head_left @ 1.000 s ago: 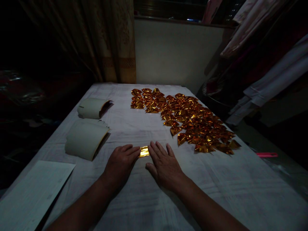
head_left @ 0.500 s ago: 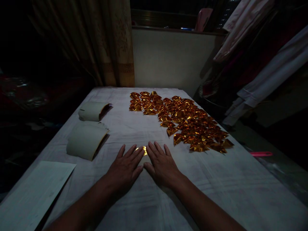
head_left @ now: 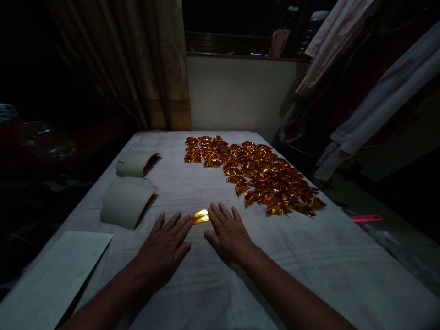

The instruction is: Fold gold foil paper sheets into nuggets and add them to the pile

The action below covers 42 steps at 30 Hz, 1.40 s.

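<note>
A small piece of shiny gold foil paper, with a crease along it, lies flat on the white cloth between my hands. My left hand rests flat with fingers outstretched, its fingertips at the foil's left end. My right hand is flat too, and its fingers cover the foil's right end. Further off to the right lies a spread of folded gold foil pieces, pointed at their ends and set close together in rows.
Two curved pale card stacks sit on the left of the cloth-covered table. A flat pale sheet lies at the near left. Clothes hang on the right, a curtain behind, and a pink handle shows beyond the right edge.
My left hand has slid left, baring more of the gold foil paper. The right hand stays nearly in place. The view has tilted up slightly.
</note>
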Each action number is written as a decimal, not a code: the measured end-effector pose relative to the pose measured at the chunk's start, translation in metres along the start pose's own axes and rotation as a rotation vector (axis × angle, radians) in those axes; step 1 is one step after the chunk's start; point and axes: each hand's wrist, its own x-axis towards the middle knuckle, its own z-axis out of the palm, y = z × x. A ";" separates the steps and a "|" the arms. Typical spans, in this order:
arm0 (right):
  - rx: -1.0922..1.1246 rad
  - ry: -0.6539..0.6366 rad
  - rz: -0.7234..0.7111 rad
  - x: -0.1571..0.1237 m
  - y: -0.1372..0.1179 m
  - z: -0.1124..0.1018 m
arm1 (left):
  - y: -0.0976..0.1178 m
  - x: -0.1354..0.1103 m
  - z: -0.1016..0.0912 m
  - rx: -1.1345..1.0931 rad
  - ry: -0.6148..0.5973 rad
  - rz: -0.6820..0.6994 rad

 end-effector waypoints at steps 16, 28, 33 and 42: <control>0.028 -0.037 -0.031 0.001 -0.021 -0.002 | -0.002 0.006 -0.007 -0.075 -0.083 -0.049; -0.002 0.030 0.081 -0.007 -0.009 -0.002 | 0.007 0.022 -0.020 -0.072 0.025 -0.087; -0.006 0.103 0.077 -0.009 -0.010 0.000 | 0.029 0.047 -0.027 0.007 0.062 -0.144; 0.060 0.239 0.009 -0.009 -0.005 0.000 | 0.029 0.051 -0.011 -0.111 0.129 -0.191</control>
